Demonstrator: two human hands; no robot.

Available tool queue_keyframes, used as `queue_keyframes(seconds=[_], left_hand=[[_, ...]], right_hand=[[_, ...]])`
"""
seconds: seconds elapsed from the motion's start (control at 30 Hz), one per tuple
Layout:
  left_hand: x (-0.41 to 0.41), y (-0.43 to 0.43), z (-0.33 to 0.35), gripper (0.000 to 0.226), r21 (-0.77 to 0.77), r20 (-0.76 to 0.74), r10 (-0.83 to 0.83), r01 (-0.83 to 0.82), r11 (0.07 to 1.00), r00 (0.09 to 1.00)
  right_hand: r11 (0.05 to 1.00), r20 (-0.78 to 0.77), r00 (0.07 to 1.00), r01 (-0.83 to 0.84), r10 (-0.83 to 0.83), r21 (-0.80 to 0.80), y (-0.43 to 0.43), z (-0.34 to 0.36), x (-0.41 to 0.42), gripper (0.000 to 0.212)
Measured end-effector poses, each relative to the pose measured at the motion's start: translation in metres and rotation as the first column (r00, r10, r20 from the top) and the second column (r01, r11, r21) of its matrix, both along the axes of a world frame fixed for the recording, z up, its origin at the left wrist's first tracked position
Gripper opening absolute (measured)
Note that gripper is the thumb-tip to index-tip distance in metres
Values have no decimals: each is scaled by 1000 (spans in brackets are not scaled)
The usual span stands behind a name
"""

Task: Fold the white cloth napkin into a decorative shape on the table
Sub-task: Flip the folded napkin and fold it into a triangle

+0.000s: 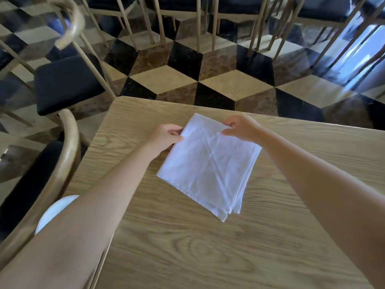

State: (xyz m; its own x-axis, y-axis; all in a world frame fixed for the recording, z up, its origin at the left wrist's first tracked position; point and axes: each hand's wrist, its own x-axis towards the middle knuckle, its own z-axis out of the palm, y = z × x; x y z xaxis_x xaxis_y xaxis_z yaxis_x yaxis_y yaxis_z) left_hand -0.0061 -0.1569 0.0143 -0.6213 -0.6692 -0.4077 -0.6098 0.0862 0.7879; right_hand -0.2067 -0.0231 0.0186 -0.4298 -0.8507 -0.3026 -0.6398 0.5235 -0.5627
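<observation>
We have the white cloth napkin [210,163] lying on the wooden table [187,247], toward its far left corner, already folded into a layered square that sits turned like a diamond, one corner pointing at us and the stacked loose edges showing along its right side. Our left hand [166,137] pinches the napkin's left edge up near the far corner, thumb on top and fingers tucked beneath. Our right hand [239,128] pinches the far right edge between thumb and fingers, and the cloth bunches slightly into a small ridge there. Both hands are closed on fabric, neither is spread or pressed flat.

We judge this to be an early step: the base square is made, and we are gripping the far end either to square it up or to start peeling the layers back. No decorative form shows yet, so most of the folding lies ahead.

The next move calls for care in separating one layer only, if a layer is what we mean to lift, since the plies lie tight together. It also calls for keeping the near corner planted so the stack does not slide on the smooth tabletop, and for pressing each crease flat
</observation>
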Motion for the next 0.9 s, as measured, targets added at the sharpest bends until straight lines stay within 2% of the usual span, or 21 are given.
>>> queue_keyframes(seconds=[0.1,0.17,0.3,0.33,0.4,0.47,0.6,0.7,0.8,0.9], left_hand=[[22,19,-6,51,-130,31,41,-36,991,999],[36,41,-8,50,-156,35,19,-14,988,999],[49,59,-8,23,-235,77,5,13,972,997],[51,57,-7,18,-232,110,-7,32,972,994],[55,50,-6,14,-174,170,-25,55,983,985],[61,43,-4,10,-107,187,-20,41,993,982],[69,37,-2,19,-87,104,-38,47,995,994],[80,41,-10,16,-156,27,-18,22,988,999],[87,48,-20,6,-326,11,-2,6,945,1000],[93,53,-25,11,-398,-53,22,-42,917,998]], right_hand=[[997,-63,998,-16,20,71,26,-1,-11,32],[991,-96,994,-42,54,123,43,-1,-15,30],[984,-3,1000,-29,30,177,66,-1,-19,3],[986,-7,1000,-20,21,166,69,-1,-20,4],[992,-48,999,4,2,123,74,-3,-20,11],[998,-29,999,46,-44,42,79,-3,-17,6],[989,-3,995,98,-98,-110,89,-14,-14,6],[967,-21,992,114,-122,-226,97,-24,-9,8],[924,78,978,206,-191,-323,105,-28,-3,15],[886,126,964,264,-234,-381,111,-29,-1,18]])
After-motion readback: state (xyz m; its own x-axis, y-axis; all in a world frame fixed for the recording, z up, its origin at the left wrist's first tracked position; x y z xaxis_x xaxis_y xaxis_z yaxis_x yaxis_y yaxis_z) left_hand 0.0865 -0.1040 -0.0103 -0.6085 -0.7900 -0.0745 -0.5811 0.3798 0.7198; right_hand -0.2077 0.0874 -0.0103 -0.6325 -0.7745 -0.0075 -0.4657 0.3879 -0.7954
